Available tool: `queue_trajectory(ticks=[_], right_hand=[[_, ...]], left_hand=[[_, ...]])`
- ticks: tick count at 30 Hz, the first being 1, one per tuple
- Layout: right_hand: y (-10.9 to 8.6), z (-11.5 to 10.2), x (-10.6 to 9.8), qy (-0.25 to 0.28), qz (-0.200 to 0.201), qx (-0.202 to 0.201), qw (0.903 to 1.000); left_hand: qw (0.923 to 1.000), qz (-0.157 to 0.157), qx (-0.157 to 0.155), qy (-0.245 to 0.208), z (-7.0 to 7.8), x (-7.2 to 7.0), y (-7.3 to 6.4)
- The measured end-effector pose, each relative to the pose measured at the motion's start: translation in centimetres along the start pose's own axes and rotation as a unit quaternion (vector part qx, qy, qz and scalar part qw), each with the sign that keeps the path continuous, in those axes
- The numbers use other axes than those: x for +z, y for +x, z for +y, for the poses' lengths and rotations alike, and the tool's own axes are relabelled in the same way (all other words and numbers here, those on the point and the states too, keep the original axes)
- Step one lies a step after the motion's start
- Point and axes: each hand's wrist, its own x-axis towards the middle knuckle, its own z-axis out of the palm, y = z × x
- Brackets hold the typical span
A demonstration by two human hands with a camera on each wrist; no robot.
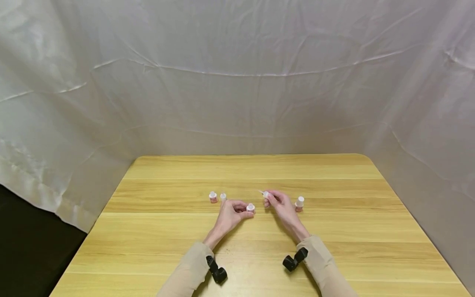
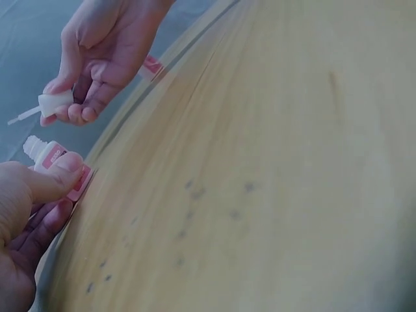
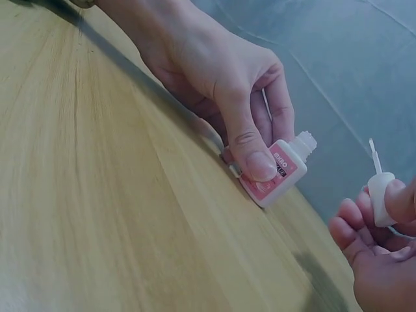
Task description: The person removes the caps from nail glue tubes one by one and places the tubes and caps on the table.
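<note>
My left hand (image 1: 231,213) grips a small white bottle (image 3: 276,172) with a pink label between thumb and fingers. Its threaded neck is uncapped, and its base is right at the tabletop. To the right and slightly farther back, my right hand (image 1: 281,205) pinches a white brush cap (image 3: 382,195). In the head view the thin brush (image 1: 261,192) points left, away from the fingers. Cap and bottle neck are apart, as the left wrist view also shows, with the cap (image 2: 55,102) above the neck.
Another pink-labelled bottle (image 1: 299,205) with a tall white cap stands just right of my right hand. Beyond my left hand stand a similar bottle (image 1: 213,197) and a small white piece (image 1: 223,196), partly hidden. Pale curtains (image 1: 252,103) hang behind the wooden table (image 1: 252,169).
</note>
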Motion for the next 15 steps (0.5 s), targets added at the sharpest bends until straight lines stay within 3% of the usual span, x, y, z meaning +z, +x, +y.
queue_trajectory(ticks=[15], right_hand=[[0.27,0.30,-0.47,0.013,-0.046,-0.011,0.9988]], left_hand=[[0.9966,0.066,0.007,0.048,0.40,0.74,-0.07]])
